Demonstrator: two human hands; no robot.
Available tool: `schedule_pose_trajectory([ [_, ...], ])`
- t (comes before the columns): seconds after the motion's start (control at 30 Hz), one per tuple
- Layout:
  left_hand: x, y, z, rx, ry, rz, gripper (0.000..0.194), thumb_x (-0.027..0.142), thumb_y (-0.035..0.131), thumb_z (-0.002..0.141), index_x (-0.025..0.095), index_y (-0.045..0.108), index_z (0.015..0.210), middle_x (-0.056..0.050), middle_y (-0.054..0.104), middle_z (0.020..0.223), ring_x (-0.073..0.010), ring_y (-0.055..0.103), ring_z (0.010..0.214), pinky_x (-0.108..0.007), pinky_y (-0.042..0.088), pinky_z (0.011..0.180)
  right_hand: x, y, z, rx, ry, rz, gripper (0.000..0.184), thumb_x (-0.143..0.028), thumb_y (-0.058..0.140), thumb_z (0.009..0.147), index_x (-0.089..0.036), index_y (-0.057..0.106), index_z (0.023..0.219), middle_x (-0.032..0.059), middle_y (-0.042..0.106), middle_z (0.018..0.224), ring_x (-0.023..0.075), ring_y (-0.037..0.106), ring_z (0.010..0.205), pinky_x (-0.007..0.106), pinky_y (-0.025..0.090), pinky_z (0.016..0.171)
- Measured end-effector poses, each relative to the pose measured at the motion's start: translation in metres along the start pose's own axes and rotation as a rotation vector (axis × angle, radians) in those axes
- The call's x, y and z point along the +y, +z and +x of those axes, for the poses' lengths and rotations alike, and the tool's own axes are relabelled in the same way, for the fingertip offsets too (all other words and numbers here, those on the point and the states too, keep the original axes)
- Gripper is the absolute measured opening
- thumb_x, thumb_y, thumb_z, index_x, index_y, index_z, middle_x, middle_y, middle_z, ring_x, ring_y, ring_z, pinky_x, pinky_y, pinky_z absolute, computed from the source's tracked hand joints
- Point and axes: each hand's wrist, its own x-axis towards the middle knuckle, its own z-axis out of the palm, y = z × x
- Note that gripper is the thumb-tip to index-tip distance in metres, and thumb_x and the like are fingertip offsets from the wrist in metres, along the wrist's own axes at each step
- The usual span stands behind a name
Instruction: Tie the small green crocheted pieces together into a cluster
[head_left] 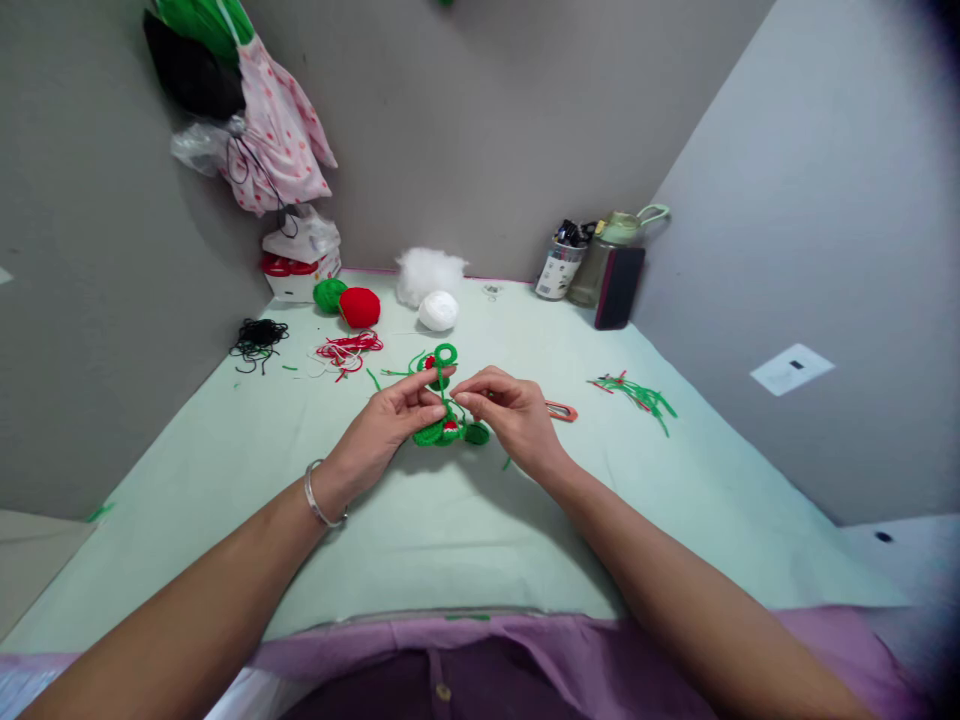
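Note:
My left hand [401,405] is closed on a small green crochet piece [429,434] with red and white parts, pinching it between thumb and fingers above the table. A green crocheted ring [445,355] on a narrow green stem rises past the left fingers. Close by on the right, my right hand [506,405] is closed in a pinch beside the stem. Whatever its fingertips grip is too small to make out. Another green and red crocheted part [430,362] shows just behind the left fingers. An orange-handled tool [561,411] lies beside my right hand, partly covered by it.
Green [328,295], red [360,307] and white [438,311] yarn balls sit at the back near white stuffing [427,272]. Black yarn [259,340] and red strands [351,350] lie left; green scraps [641,393] lie right. A bottle [589,280], pen cup [560,270] and phone [619,290] stand back right.

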Motion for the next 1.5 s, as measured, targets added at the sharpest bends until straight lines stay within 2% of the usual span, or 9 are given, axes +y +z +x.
schedule_pose_trajectory([
  [0.2, -0.0033, -0.0015, 0.0002, 0.029, 0.009, 0.042, 0.050, 0.027, 0.080, 0.080, 0.023, 0.068, 0.129, 0.003, 0.059, 0.080, -0.0092, 0.055, 0.076, -0.022, 0.045, 0.074, 0.0083, 0.0053, -0.0011, 0.014, -0.006, 0.022, 0.008, -0.023, 0.072, 0.081, -0.019, 0.076, 0.075, 0.0009, 0.063, 0.074, 0.0124, 0.053, 0.067, 0.028, 0.039, 0.062],
  [0.33, -0.0034, -0.0018, -0.0005, 0.048, 0.005, 0.052, 0.047, 0.028, 0.081, 0.079, 0.023, 0.070, 0.124, 0.004, 0.056, 0.079, -0.0084, 0.053, 0.073, -0.021, 0.043, 0.070, 0.0092, 0.0084, -0.0014, -0.018, 0.035, 0.068, 0.010, -0.026, 0.072, 0.082, -0.018, 0.074, 0.076, 0.0012, 0.066, 0.076, 0.0126, 0.055, 0.068, 0.027, 0.042, 0.063],
  [0.47, -0.0010, -0.0006, -0.0004, 0.044, 0.010, 0.057, 0.043, 0.030, 0.081, 0.079, 0.023, 0.070, 0.120, 0.004, 0.057, 0.079, -0.0087, 0.053, 0.073, -0.022, 0.043, 0.069, 0.0051, 0.0077, -0.0013, -0.048, 0.082, 0.072, 0.016, -0.031, 0.071, 0.084, -0.017, 0.070, 0.077, -0.0001, 0.064, 0.071, 0.0110, 0.052, 0.063, 0.026, 0.041, 0.060],
  [0.73, -0.0008, 0.0002, 0.0010, 0.070, 0.014, 0.054, 0.050, 0.026, 0.082, 0.077, 0.020, 0.067, 0.124, 0.004, 0.059, 0.076, -0.0091, 0.054, 0.070, -0.023, 0.042, 0.068, -0.0002, 0.0038, -0.0023, 0.016, -0.155, -0.214, 0.014, -0.022, 0.064, 0.091, -0.017, 0.070, 0.078, 0.0020, 0.063, 0.076, 0.0125, 0.054, 0.069, 0.026, 0.043, 0.066],
  [1.0, -0.0031, -0.0014, 0.0009, 0.045, 0.036, 0.038, 0.056, 0.021, 0.080, 0.078, 0.021, 0.061, 0.131, 0.004, 0.064, 0.079, -0.0100, 0.058, 0.073, -0.024, 0.046, 0.072, 0.0017, 0.0033, -0.0033, 0.048, -0.219, -0.227, 0.014, -0.020, 0.064, 0.092, -0.019, 0.070, 0.080, 0.0015, 0.063, 0.077, 0.0126, 0.055, 0.068, 0.027, 0.044, 0.065],
  [1.2, -0.0032, 0.0003, -0.0006, 0.036, 0.045, 0.025, 0.067, 0.022, 0.080, 0.079, 0.026, 0.055, 0.141, 0.004, 0.063, 0.078, -0.0097, 0.058, 0.073, -0.024, 0.046, 0.073, 0.0032, 0.0037, -0.0035, 0.039, -0.187, -0.206, 0.015, -0.024, 0.065, 0.091, -0.020, 0.071, 0.078, 0.0018, 0.064, 0.076, 0.0136, 0.055, 0.070, 0.028, 0.044, 0.066],
  [1.4, -0.0057, 0.0006, 0.0002, 0.108, 0.015, 0.000, 0.070, 0.020, 0.082, 0.076, 0.022, 0.055, 0.140, 0.004, 0.062, 0.079, -0.0100, 0.057, 0.074, -0.024, 0.045, 0.073, 0.0093, 0.0075, -0.0025, -0.018, -0.076, -0.081, 0.020, -0.034, 0.067, 0.090, -0.019, 0.072, 0.079, 0.0026, 0.065, 0.078, 0.0146, 0.057, 0.074, 0.028, 0.044, 0.067],
  [1.5, -0.0029, 0.0021, -0.0004, 0.093, -0.001, -0.017, 0.067, 0.021, 0.081, 0.077, 0.021, 0.055, 0.140, 0.003, 0.062, 0.081, -0.0105, 0.058, 0.076, -0.025, 0.046, 0.075, 0.0082, 0.0057, -0.0013, -0.020, -0.059, -0.081, 0.023, -0.037, 0.062, 0.092, -0.018, 0.070, 0.081, 0.0028, 0.065, 0.080, 0.0138, 0.056, 0.073, 0.027, 0.043, 0.066],
])
